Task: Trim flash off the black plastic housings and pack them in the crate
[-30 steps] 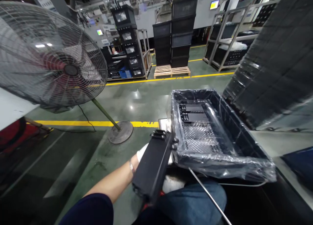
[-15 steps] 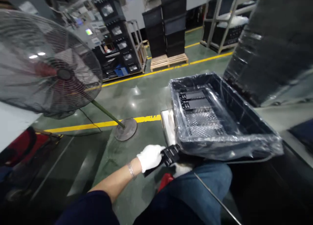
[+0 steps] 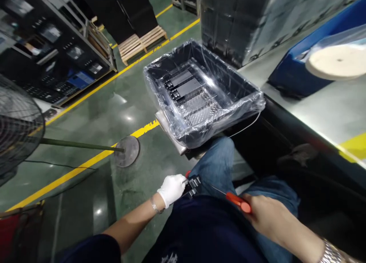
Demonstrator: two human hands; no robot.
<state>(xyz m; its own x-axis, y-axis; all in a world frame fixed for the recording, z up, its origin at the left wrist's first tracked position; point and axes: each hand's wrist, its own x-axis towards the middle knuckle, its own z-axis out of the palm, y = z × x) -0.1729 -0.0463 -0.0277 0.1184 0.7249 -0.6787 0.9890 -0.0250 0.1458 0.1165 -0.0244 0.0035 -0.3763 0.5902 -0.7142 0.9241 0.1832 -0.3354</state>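
The white-gloved left hand (image 3: 172, 188) grips a small black plastic part (image 3: 193, 186) at the person's lap. Beside it, the bare right hand (image 3: 264, 217) closes on a thin red-handled metal tool (image 3: 236, 202), its tip touching the part.

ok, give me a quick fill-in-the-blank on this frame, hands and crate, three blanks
1. The left hand wears a ____ glove and grips a black part.
2. The right hand is bare and holds a tool with a ____ handle.
3. The black crate is lined with clear ____.

Missing words: white; red; plastic
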